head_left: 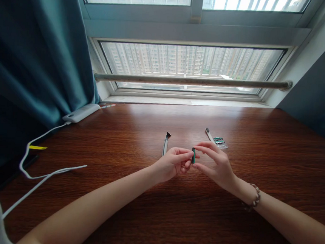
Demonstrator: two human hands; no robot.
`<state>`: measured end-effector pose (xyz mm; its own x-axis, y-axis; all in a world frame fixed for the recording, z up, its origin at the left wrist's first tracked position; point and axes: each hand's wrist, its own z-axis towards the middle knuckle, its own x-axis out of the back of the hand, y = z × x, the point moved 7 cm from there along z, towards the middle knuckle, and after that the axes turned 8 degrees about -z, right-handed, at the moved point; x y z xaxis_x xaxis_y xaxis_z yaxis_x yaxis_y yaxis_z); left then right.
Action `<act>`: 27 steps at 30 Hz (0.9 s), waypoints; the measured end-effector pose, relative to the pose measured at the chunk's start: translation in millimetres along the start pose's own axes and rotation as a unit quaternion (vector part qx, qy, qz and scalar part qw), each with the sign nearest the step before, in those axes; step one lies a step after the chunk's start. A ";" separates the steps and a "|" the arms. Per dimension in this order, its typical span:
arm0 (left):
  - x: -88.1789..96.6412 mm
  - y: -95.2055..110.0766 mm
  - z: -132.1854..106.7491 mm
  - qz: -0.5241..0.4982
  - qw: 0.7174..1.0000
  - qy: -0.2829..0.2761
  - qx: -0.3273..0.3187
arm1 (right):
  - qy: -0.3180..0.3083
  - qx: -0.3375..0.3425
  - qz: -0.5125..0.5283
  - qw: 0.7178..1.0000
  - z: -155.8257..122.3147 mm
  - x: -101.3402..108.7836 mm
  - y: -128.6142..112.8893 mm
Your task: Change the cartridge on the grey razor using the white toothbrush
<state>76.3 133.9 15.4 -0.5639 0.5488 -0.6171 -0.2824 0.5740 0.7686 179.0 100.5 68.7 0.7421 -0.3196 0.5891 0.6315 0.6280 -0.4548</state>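
Note:
A small green-and-black razor cartridge (193,155) is held upright above the table, between both hands. My left hand (177,162) pinches it from the left with thumb and fingers. On the other side, my right hand (216,162) spans its two ends, fingertips at the top and thumb at the bottom. Beyond the left hand lies a grey razor handle (165,145) with a black head end; its near end is hidden by the hand. Behind the right hand, a clear plastic pack (222,144) holds more green-and-black cartridges.
A slim light stick with a dark tip (209,134) lies beside the pack, partly covered by the right hand. On the brown wooden table (133,131), a white power bank (82,112) and a looping white cable (43,178) sit left. A window rail (189,81) crosses behind.

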 end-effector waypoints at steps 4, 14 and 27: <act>-0.7 -1.2 -0.7 -0.006 1.000 -0.004 0.009 | 0.000 -0.007 0.002 1.000 0.0 0.5 0.3; 15.6 29.0 3.4 0.196 0.976 0.061 -0.069 | 0.027 -0.053 0.012 0.998 -0.2 1.9 9.5; 98.7 76.7 0.6 0.664 0.665 0.335 -0.068 | 0.049 -0.182 0.116 0.975 -6.0 -5.1 40.1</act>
<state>-0.6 232.4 13.3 -0.5916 0.0961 0.8005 0.7690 -0.2312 0.5960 201.9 123.0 43.4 0.8813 -0.2757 0.3837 0.4684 0.4036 -0.7859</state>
